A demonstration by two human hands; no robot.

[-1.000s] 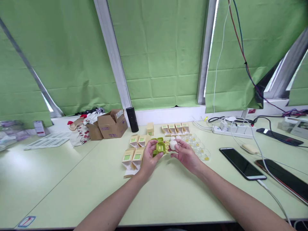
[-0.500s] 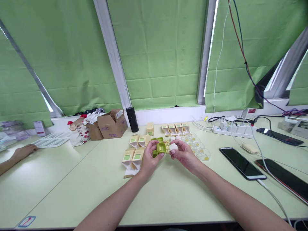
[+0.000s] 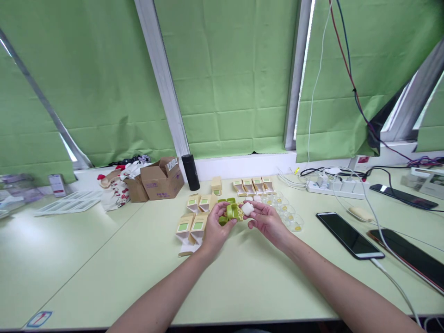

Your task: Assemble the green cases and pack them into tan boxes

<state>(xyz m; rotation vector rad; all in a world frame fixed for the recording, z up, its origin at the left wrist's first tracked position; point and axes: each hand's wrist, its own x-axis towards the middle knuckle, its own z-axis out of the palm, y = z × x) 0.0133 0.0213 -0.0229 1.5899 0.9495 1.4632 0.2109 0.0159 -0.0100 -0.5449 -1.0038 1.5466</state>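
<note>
Hovering just above the table [image 3: 243, 277], a green case [image 3: 231, 212] is gripped in the curled fingers of the left hand [image 3: 215, 227]; a white piece [image 3: 247, 209] is pinched by the right hand [image 3: 266, 222] just beside it, seemingly so both can be lined up.

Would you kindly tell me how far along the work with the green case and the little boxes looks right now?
Done, seemingly: small boxes stand grouped by the left hand, with a back row behind; their contents are hidden. In hand: the left hand holds the green case, the right hand a white piece right beside it. Remaining: clear trays with yellow bits lie loose beside the right hand.
</note>
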